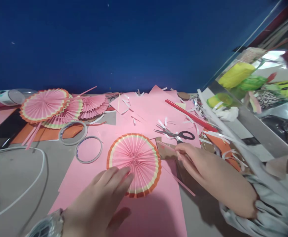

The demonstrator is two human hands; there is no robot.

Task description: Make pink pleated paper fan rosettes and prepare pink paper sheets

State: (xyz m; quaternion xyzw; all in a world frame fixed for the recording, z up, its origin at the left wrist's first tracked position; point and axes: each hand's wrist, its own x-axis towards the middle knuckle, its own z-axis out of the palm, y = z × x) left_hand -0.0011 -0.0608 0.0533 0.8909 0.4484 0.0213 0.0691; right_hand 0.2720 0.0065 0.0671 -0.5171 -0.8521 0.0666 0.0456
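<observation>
A round pleated paper rosette (139, 153), pink with a cream and orange rim, lies flat on pink paper sheets (156, 217). My left hand (109, 184), a little blurred, rests with its fingers stretched over the rosette's lower left edge. My right hand (193, 161) is closed in a pinch on a thin pink paper strip (165, 145), to the right of the rosette. Just beyond those fingertips lie black-handled scissors (175, 134), one handle loop partly hidden by the hand. Another thin pink strip (185, 186) lies below the right hand.
Two tape rolls (72, 143) (89, 161) lie left of the rosette. Behind them are several finished rosettes (45, 105) and a plastic bottle (5, 98). A red strip (190, 116) and white paper scraps lie at the back right. A white cable (32, 184) curves at the left.
</observation>
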